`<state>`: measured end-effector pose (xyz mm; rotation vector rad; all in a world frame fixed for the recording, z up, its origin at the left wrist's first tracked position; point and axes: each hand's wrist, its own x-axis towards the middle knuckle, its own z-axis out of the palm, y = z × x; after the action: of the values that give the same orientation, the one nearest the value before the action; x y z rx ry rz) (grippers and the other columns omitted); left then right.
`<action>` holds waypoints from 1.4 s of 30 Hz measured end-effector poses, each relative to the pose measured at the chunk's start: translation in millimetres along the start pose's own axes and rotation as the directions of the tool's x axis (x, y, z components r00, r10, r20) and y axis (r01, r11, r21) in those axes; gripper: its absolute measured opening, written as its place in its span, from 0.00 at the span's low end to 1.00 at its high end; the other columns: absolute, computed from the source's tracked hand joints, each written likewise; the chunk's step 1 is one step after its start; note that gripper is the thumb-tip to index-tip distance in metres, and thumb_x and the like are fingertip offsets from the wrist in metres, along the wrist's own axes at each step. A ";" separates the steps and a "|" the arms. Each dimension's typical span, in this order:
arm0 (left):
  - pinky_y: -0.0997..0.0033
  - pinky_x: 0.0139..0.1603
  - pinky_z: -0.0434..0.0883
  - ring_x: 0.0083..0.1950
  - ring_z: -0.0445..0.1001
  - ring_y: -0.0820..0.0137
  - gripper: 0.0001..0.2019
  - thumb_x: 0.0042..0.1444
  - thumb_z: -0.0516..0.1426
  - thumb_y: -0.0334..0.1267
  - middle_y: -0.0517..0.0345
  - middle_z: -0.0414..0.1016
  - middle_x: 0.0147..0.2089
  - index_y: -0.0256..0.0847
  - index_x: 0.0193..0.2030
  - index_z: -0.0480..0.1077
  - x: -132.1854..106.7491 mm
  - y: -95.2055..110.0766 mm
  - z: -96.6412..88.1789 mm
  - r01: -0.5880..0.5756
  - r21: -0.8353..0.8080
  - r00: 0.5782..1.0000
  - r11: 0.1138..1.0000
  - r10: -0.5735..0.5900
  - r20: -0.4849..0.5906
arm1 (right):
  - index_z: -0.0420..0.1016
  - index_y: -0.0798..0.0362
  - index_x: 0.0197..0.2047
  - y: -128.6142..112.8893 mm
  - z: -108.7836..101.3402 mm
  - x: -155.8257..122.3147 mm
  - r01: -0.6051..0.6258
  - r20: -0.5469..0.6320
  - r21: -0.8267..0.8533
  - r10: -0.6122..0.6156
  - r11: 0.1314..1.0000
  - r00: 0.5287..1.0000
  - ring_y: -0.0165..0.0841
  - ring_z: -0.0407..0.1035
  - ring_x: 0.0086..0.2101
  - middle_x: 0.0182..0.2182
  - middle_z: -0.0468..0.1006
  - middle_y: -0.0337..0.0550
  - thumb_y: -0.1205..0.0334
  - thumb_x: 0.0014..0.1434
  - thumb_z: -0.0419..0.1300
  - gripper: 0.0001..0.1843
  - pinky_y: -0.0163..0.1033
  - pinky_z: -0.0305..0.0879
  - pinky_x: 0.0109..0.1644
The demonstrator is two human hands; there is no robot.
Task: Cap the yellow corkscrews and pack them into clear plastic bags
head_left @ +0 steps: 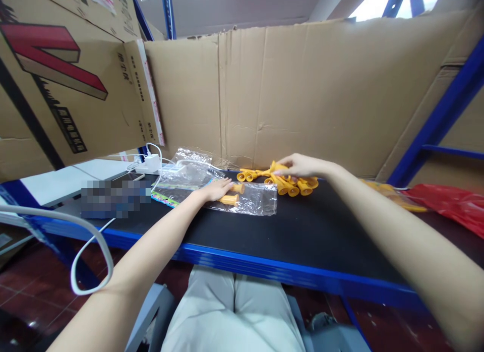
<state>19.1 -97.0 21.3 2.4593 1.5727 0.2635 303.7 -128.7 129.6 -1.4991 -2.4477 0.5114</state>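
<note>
My left hand [217,189] lies flat on a clear plastic bag [260,200], fingers stretched out and pressing it to the black tabletop. Partly under that hand, two yellow horn-shaped plastic pieces [229,199] show at the bag. To the right, a pile of similar yellow toy horns [293,189] lies with flared ends toward me. My right hand [300,165] reaches over this pile, its thumb and fingers closed around a yellow toy horn [277,166]. A few more horns [245,175] lie just left of the pile, near the cardboard wall.
More clear bags with colourful headers [164,198] lie left of my left hand. A white power strip [149,164] with cables stands behind them. Red plastic [446,203] lies at the far right. Cardboard [321,90] backs the blue-edged table [242,256]; a large box [75,74] juts in upper left.
</note>
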 end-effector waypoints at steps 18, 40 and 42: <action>0.64 0.67 0.39 0.69 0.40 0.67 0.35 0.60 0.30 0.52 0.50 0.41 0.69 0.30 0.66 0.47 -1.4 -0.7 -0.6 0.009 0.004 1.000 1.000 -0.009 0.009 | 0.74 0.55 0.44 -8.7 66.3 0.4 0.008 -0.023 -0.156 -0.012 0.988 1.000 0.30 0.70 0.29 0.32 0.77 0.43 0.60 0.53 0.59 0.15 0.31 0.61 0.30; 0.65 0.50 0.63 0.47 0.70 0.63 0.26 0.61 0.35 0.50 0.50 0.73 0.45 0.38 0.42 0.68 -9.4 3.5 -5.9 -0.182 -0.046 0.967 0.982 0.170 -0.189 | 0.77 0.53 0.30 -0.4 89.1 -4.2 -0.109 -0.205 -0.304 0.046 0.946 0.978 0.36 0.69 0.30 0.29 0.77 0.46 0.58 0.51 0.56 0.10 0.35 0.57 0.27; 0.66 0.48 0.63 0.45 0.69 0.64 0.25 0.61 0.35 0.50 0.50 0.73 0.43 0.39 0.39 0.67 -9.7 4.1 -6.5 -0.188 -0.040 0.964 0.981 0.177 -0.196 | 0.78 0.51 0.32 -1.9 90.5 -4.1 -0.117 -0.258 -0.295 0.039 0.948 0.965 0.36 0.70 0.32 0.30 0.77 0.45 0.57 0.52 0.56 0.11 0.35 0.58 0.29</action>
<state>17.0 -107.0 28.3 2.6022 1.3825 0.5844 270.9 -149.0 47.7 -1.6656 -2.3534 -0.0549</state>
